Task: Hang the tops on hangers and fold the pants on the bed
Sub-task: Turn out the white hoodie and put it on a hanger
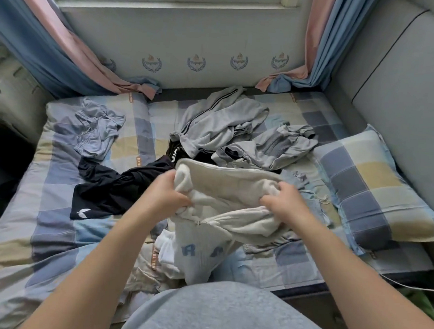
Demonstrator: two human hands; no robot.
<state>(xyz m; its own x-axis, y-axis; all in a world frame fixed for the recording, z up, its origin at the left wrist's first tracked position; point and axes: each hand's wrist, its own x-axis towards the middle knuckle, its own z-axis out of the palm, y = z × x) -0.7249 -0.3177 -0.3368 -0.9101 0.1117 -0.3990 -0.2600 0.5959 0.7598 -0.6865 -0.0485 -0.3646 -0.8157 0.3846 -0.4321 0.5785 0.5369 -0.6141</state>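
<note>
Both forearms reach forward from the bottom of the view and meet over the middle of the bed [54, 230]. The left hand [169, 195] has its fingers curled round a bunched fold of a cream garment [229, 190], and the right hand [285, 200] grips the same cloth at its other side, knuckles up. The garment hangs crumpled between them, held up just above the checked sheet; I cannot tell whether it is a top or pants.

Under it, near the person, lies a white garment [197, 254] with blue letters, partly covered by the cream cloth. A black garment [107, 190] with a small white logo lies spread beside the left hand. Beyond the hands, a grey striped garment [221, 121] and a second grey garment [275, 147] lie heaped together, overlapping. Pale blue shorts [98, 131] sit apart at the far left. A checked pillow [377, 189] rests on the right edge, and curtains [40, 51] hang down onto the far end of the bed.
</note>
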